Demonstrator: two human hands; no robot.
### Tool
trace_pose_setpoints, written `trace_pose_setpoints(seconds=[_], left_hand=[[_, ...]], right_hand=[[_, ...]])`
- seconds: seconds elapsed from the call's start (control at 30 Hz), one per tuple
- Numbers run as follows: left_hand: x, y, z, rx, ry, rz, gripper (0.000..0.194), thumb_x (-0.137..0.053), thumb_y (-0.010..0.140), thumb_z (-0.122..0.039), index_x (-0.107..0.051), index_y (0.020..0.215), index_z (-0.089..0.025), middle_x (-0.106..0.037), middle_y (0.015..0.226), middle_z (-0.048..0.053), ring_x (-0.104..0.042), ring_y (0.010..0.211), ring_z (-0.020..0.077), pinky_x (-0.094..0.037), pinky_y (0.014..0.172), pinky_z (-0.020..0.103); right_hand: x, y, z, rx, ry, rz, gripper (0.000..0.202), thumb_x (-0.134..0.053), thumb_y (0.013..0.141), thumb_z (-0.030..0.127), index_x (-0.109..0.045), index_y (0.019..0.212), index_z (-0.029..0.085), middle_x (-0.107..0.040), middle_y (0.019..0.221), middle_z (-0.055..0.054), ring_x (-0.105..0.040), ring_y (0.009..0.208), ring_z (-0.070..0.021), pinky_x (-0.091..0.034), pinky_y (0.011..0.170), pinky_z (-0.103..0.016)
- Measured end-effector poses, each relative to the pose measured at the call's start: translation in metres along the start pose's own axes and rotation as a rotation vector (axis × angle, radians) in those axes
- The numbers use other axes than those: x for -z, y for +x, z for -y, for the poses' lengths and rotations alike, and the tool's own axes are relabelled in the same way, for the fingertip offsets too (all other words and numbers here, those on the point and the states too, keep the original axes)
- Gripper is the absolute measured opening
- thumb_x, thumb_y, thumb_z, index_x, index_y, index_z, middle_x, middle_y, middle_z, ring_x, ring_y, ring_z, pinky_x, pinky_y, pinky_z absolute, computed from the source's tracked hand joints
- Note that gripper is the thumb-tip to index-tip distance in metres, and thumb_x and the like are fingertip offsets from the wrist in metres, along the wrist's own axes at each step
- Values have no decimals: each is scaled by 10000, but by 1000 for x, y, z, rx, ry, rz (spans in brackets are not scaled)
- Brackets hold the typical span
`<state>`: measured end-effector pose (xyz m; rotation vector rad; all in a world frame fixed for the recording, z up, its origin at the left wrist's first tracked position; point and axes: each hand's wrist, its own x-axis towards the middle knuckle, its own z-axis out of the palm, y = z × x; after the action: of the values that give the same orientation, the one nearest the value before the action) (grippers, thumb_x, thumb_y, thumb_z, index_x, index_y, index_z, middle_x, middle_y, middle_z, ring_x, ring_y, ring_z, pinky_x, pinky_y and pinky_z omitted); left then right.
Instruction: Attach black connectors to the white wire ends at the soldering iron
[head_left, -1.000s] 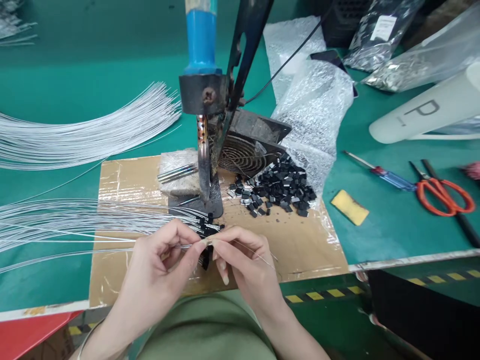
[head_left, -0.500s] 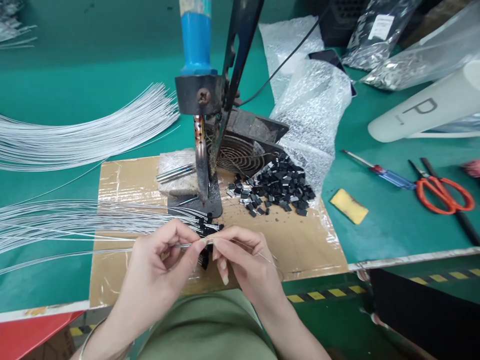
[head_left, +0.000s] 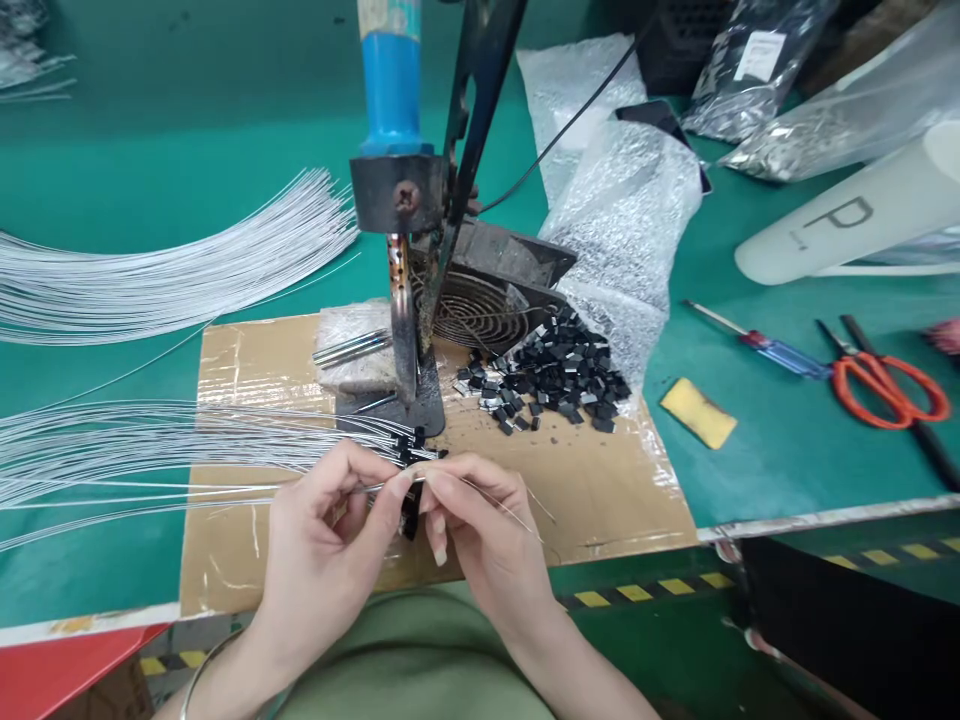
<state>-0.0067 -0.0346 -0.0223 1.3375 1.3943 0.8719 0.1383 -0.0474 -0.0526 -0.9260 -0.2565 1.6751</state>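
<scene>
Over the cardboard sheet (head_left: 607, 500), my left hand (head_left: 326, 535) pinches a few thin white wires (head_left: 232, 497) that trail off to the left. Fingertips of my right hand (head_left: 487, 520) are closed on the same wires, almost touching the left ones; fine wire ends (head_left: 504, 508) stick out past them to the right. What lies exactly between the fingertips is hidden. Just behind the hands lies a row of white wires (head_left: 247, 432) tipped with small black connectors (head_left: 409, 447). Above them a blue-handled soldering iron (head_left: 403, 330) hangs tip down in a stand.
A heap of black connectors (head_left: 574, 365) lies right of the iron, before a small fan (head_left: 484, 310). A wire bundle (head_left: 187, 280) lies at left. On the right are a yellow sponge (head_left: 698, 412), a screwdriver (head_left: 780, 350), orange-handled scissors (head_left: 889, 388) and a white cup (head_left: 855, 215).
Both hands stay pinched together on the wires. My right hand has shifted slightly left and its lower fingers have curled a little. The wire ends beyond it show more clearly.
</scene>
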Motion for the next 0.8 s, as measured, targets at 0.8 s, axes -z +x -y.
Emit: trace_pose_setpoints(seconds=[0.8], left_hand=[[0,1,0,14,-19,-71,92,-731,957,-201,-726,868,-225,-710,731,-23,-546,603,90,-406,530,178]], right_hand=[[8,1,0,59,-178,31,76,-874,878,320,-876,861,245,-751,682,18,-662,471,-86,-564,487,-185]])
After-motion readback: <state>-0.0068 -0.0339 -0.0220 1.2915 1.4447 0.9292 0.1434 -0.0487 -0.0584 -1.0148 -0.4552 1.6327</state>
